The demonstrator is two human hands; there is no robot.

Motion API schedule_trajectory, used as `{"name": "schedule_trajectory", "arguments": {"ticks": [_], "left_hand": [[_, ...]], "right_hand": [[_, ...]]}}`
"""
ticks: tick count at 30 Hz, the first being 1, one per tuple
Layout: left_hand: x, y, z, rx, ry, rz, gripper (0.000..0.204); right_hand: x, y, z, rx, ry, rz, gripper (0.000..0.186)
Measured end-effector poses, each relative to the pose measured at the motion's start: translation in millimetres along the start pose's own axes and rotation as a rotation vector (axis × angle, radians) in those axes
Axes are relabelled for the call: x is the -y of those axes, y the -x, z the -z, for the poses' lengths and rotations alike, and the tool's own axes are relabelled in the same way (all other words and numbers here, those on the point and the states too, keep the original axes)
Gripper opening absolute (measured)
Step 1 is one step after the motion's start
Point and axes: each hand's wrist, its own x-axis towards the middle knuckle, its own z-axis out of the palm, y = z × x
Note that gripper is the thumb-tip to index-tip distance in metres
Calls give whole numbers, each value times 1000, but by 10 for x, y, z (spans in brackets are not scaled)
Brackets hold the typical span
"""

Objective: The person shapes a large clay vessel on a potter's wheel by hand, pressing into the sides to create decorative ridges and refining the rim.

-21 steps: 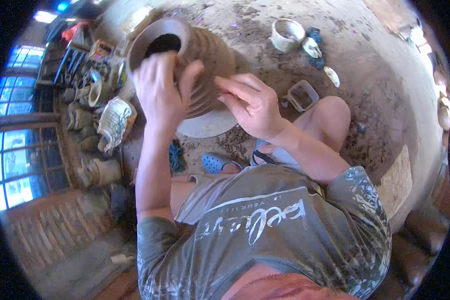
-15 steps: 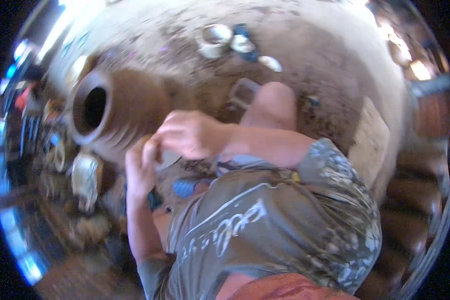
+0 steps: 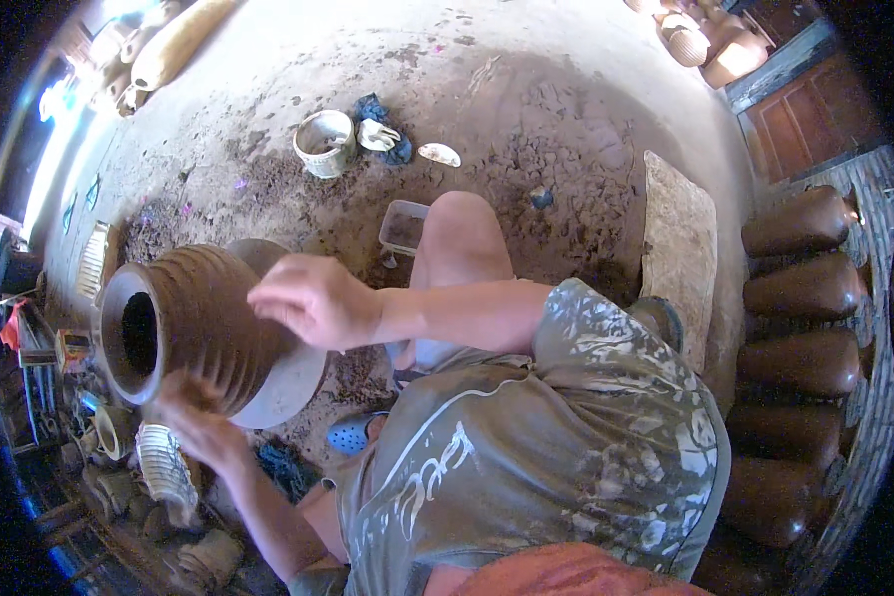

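By one ridged brown clay pot (image 3: pixel 219 323), our right hand (image 3: pixel 320 298) hovers, fingers loosely open; our left hand (image 3: pixel 205 425) blurs, fingers unclear.

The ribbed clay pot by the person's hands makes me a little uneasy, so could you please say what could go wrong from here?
The left hand, blurred close to the ribbed clay pot, might knock or mark its rim; contact is unclear.

The right hand, beside the ridged wall, could smudge it if the clay is soft.

The blue shoe near the pale round disc might bump it.
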Motion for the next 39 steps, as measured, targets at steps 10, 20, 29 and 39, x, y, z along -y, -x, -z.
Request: {"name": "schedule_trajectory", "arguments": {"ticks": [10,20,29,39], "left_hand": [[441,-1006,-89,163,-397,124,37],[353,-1018,61,254,-366,39,51],[205,-1005,121,268,-328,78,41],[270,-1055,305,407,-131,19,35]], "right_hand": [[-47,252,-195,258,-82,-491,31],[-216,343,-529,196,-26,-225,15],[-307,318,-746,240,78,-57,12],[-477,146,-755,351,105,-94,29]]}}
